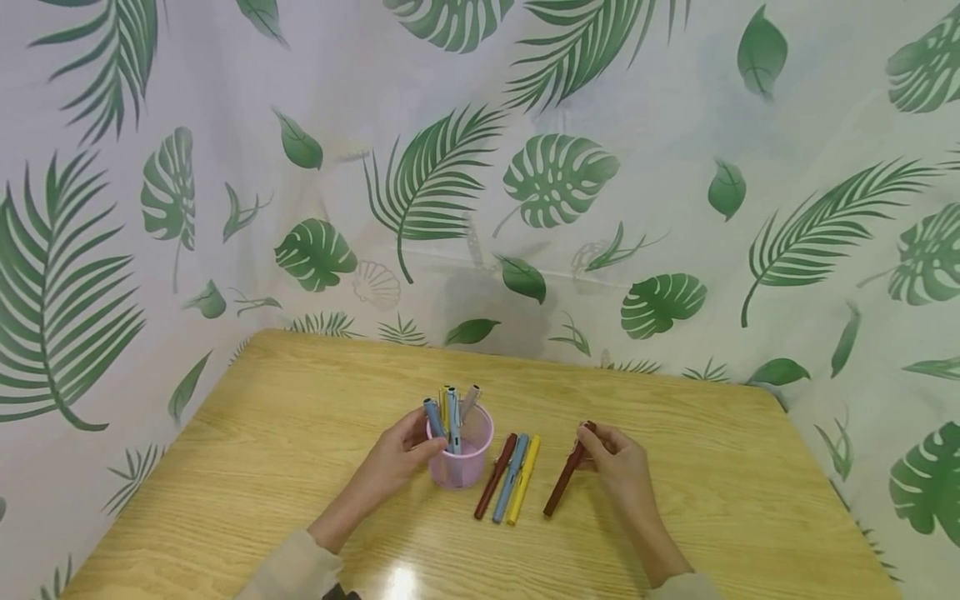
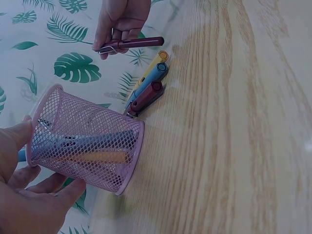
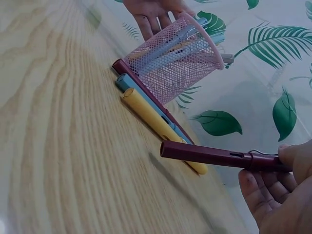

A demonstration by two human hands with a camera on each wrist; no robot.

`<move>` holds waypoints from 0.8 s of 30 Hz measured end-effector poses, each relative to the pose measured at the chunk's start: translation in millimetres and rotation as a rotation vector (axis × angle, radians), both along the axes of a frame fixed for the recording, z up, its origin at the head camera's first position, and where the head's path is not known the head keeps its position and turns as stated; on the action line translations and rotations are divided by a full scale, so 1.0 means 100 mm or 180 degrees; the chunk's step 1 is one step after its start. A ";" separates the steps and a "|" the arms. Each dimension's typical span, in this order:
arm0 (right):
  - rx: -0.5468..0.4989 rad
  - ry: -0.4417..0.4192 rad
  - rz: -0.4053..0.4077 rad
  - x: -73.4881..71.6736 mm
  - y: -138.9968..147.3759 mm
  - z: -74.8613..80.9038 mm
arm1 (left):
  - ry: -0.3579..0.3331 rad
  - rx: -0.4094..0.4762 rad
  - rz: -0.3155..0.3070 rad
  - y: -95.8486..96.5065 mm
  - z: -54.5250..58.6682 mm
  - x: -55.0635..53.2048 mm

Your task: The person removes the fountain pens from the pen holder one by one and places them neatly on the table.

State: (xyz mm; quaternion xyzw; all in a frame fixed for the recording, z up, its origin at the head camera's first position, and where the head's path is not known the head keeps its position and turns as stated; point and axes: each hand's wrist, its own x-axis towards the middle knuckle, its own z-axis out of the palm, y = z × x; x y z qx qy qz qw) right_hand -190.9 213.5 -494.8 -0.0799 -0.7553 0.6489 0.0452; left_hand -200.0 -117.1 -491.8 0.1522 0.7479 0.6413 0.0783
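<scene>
My left hand [image 1: 393,458] grips a pink mesh pen cup [image 2: 92,114] by its side, thumb at the rim. Several pens stand in it, among them a light blue pen [image 1: 453,417] and a greyish pen [image 1: 470,402]. Between finger and thumb, my right hand [image 1: 624,477] pinches a dark red pen [image 3: 209,155] by its clip end, held tilted above the table with its shadow below. Side by side between the hands lie a second dark red pen [image 1: 495,477], a blue pen [image 1: 512,478] and a yellow pen [image 1: 524,480].
The wooden table [image 1: 300,400] reaches back to a white curtain [image 1: 645,125] printed with green leaves. Light glares off the tabletop near the front.
</scene>
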 end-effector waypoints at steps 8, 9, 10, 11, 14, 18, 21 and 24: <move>-0.0094 0.0009 -0.0029 -0.02 -0.07 -0.06 | 0.0003 0.0011 -0.0019 0.00 -0.01 -0.01; -0.0104 0.0005 -0.0030 -0.02 -0.07 -0.07 | 0.0006 0.0016 -0.0025 0.00 -0.01 0.00; -0.0120 0.0002 -0.0027 -0.03 -0.07 -0.07 | 0.0010 0.0017 -0.0030 0.00 -0.01 0.00; -0.0132 -0.0002 -0.0030 -0.03 -0.08 -0.08 | 0.0013 0.0016 -0.0035 0.00 0.00 0.00; -0.0090 -0.0029 -0.0039 -0.03 -0.09 -0.09 | 0.0022 0.0011 -0.0043 0.00 0.00 0.00; 0.0021 -0.0077 -0.0022 -0.03 -0.09 -0.12 | 0.0014 -0.0002 -0.0057 0.00 0.01 0.01; 0.0090 -0.0073 -0.0010 -0.04 -0.11 -0.15 | 0.0005 -0.0020 -0.0054 0.00 0.02 0.01; 0.0175 -0.0066 -0.0017 -0.07 -0.14 -0.17 | 0.0009 -0.0034 -0.0043 0.01 0.02 0.02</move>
